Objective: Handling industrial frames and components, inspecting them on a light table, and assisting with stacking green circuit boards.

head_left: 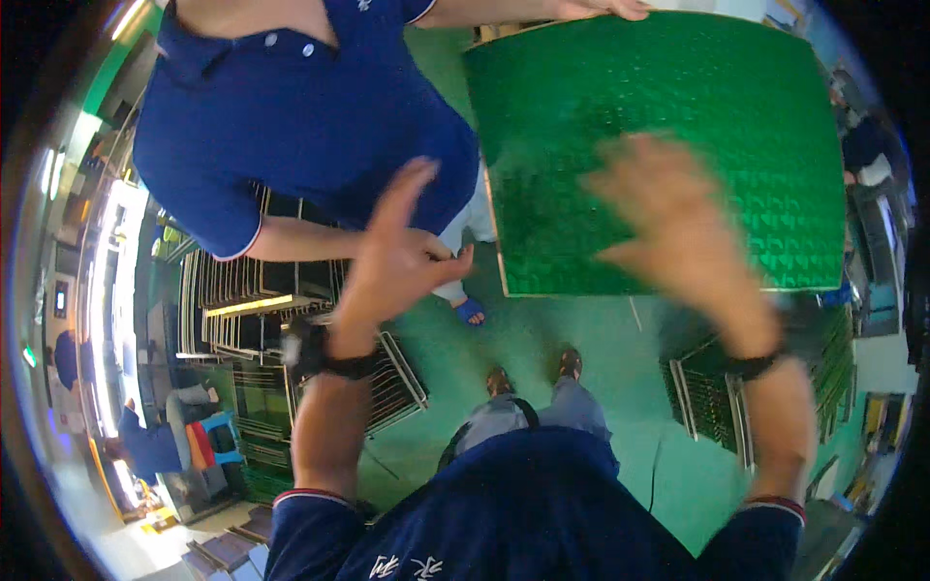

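A large green sheet [668, 107] with rows of small repeated raised or printed shapes and a thin pale edge stands at the upper right. A co-worker's hand [605, 8] rests at its top edge. My right hand [668, 213], fingers spread and blurred by motion, is in front of the sheet; whether it touches cannot be told. My left hand [397, 257] is raised to the left of the sheet, one finger stretched up and the others partly bent, with nothing seen in it. It overlaps the co-worker's lowered forearm [305, 239] in view. Both my wrists wear dark bands.
A co-worker in a blue shirt [300, 126] stands facing me at the upper left. Wire racks [232, 300] stand behind my left arm, and another stack of racks [697, 397] by my right forearm. Green floor [610, 358] lies under my feet. Someone sits at the far left.
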{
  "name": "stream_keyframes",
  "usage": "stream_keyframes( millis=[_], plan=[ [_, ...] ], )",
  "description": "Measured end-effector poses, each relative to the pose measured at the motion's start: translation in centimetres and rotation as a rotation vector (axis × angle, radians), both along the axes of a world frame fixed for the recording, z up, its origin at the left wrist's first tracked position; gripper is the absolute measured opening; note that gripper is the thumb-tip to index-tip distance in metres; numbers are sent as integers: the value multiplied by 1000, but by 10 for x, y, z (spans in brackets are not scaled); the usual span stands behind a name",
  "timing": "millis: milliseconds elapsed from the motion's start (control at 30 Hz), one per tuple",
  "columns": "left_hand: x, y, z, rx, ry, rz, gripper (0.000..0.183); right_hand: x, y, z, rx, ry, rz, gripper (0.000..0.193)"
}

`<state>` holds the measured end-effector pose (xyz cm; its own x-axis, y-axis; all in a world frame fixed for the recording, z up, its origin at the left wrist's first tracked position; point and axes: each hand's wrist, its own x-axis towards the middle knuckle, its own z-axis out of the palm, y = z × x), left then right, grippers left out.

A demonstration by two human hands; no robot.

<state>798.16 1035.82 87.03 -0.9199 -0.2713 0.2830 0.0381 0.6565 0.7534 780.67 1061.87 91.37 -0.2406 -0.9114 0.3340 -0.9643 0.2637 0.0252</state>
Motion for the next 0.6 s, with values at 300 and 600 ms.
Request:
stream_keyframes(
  millis=[300, 600],
  plan=[
    [75, -17, -81, 541, -118, 200, 58, -24, 128, -36, -198, -70, -374, 67],
    [105, 85, -169, 938, -376, 203, 45, -52, 74, -88, -257, -200, -203, 66]
  ],
)
